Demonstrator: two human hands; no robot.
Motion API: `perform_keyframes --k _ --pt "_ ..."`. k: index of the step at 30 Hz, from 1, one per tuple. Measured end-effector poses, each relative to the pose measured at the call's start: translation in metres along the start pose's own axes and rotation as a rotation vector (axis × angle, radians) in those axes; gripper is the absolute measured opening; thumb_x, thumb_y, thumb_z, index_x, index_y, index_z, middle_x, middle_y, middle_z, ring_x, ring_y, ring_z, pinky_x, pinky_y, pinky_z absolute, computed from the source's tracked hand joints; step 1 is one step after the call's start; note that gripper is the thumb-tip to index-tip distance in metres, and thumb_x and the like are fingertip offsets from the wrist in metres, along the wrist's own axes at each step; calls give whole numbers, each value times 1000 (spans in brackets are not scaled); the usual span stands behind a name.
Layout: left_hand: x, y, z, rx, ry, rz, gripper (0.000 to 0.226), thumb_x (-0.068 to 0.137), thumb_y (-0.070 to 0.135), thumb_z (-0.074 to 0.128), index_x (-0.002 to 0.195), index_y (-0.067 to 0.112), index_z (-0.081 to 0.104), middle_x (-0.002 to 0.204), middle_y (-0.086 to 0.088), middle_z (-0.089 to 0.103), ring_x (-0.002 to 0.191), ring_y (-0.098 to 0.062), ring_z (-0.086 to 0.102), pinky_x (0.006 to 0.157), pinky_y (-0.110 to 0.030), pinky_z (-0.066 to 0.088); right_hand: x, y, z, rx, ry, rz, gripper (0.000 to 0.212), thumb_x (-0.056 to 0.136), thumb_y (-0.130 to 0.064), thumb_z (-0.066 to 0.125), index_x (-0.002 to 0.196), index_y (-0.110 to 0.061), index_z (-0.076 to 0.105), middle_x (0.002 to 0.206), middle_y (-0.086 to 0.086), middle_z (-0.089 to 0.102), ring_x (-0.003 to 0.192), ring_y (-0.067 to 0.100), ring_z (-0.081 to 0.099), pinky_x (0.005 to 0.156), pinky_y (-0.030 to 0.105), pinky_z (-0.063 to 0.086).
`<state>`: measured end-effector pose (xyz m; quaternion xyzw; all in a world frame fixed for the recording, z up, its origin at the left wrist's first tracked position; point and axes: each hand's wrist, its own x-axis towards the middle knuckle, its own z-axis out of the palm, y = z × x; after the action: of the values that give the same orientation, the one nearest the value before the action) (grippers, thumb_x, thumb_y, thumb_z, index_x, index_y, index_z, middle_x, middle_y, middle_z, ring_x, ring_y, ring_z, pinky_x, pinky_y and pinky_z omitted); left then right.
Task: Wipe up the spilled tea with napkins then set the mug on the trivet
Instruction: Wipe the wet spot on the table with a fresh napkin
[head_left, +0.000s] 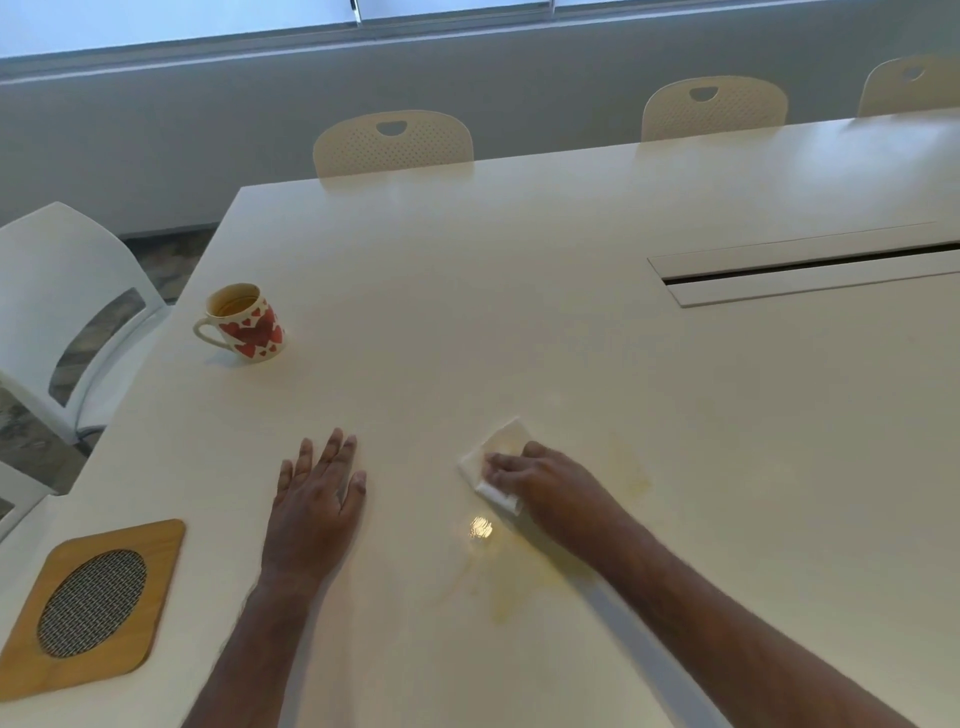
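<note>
A white mug (244, 322) with red hearts stands upright near the table's far left edge, with tea inside. My right hand (535, 480) presses a folded white napkin (501, 452) flat on the table; the napkin shows a yellow stain. Pale yellow spilled tea (511, 577) spreads just in front of that hand, and a fainter patch (631, 470) lies to its right. My left hand (317, 499) rests flat on the table, fingers spread, holding nothing. A wooden trivet (130, 556) with an oval mesh centre lies at the near left edge.
The white table (519, 312) has a cable slot (810, 273) at the right. A white chair (67, 301) stands at the left end. Cream chairs (392, 143) line the far side.
</note>
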<state>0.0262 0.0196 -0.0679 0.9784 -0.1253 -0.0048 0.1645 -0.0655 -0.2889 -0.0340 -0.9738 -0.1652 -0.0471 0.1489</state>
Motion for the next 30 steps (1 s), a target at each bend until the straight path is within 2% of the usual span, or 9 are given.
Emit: perform_keyframes --k 5,9,14,16,19,21,23,26,30 --pt "1 0 0 2 -7 -4 68 99 51 30 164 30 33 172 11 24 162 -24 16 132 -45 9 1 28 -7 26 27 -14 51 90 -20 36 118 -17 78 136 -4 70 95 23 65 81 30 54" --pt "0 1 -1 4 -9 -7 68 99 51 30 164 30 34 172 11 25 162 -24 17 131 -45 9 5 87 -29 7 92 197 31 94 -13 59 116 -22 80 136 -9 69 98 23 64 80 25 47" --pt "0 0 -1 10 -12 -5 68 99 51 30 163 30 35 172 10 26 162 -25 18 131 -46 11 -4 109 -33 -59 104 361 36 89 -3 68 121 -15 78 138 -2 68 102 26 62 87 33 54" --pt "1 0 -1 9 -12 -7 67 99 50 31 163 29 37 171 10 28 162 -26 19 131 -47 12 -6 89 -32 -53 101 318 29 86 -3 68 112 -10 79 129 4 73 96 30 63 87 34 53" --pt "1 1 -1 -1 -8 -4 66 99 49 34 162 28 39 170 7 31 161 -28 21 131 -49 14 -8 41 -25 22 113 199 23 90 -18 61 98 -8 81 117 7 77 88 31 66 84 35 53" --pt "1 1 -1 -5 -5 -6 66 99 49 33 162 28 39 170 7 31 161 -27 21 131 -48 14 -8 10 -13 88 105 99 27 94 -24 58 99 -9 81 122 7 76 89 31 68 84 36 56" --pt "0 1 -2 -7 -4 -5 67 99 49 33 162 28 39 171 7 31 161 -27 21 131 -48 14 -12 -12 -1 106 50 7 24 93 -17 61 107 -10 80 132 6 72 94 30 68 85 37 56" --pt "1 2 -3 -6 -8 -4 67 99 49 32 162 28 38 171 8 29 161 -27 20 131 -47 13 -21 -11 0 135 -9 -38 37 98 -18 48 120 -12 77 138 2 68 98 28 66 88 37 55" --pt "0 2 -2 -2 -6 -9 56 108 40 43 163 27 37 171 7 28 162 -27 19 131 -48 12 -34 33 -20 173 10 39 52 94 -37 39 114 -13 80 134 0 71 99 24 68 92 33 53"
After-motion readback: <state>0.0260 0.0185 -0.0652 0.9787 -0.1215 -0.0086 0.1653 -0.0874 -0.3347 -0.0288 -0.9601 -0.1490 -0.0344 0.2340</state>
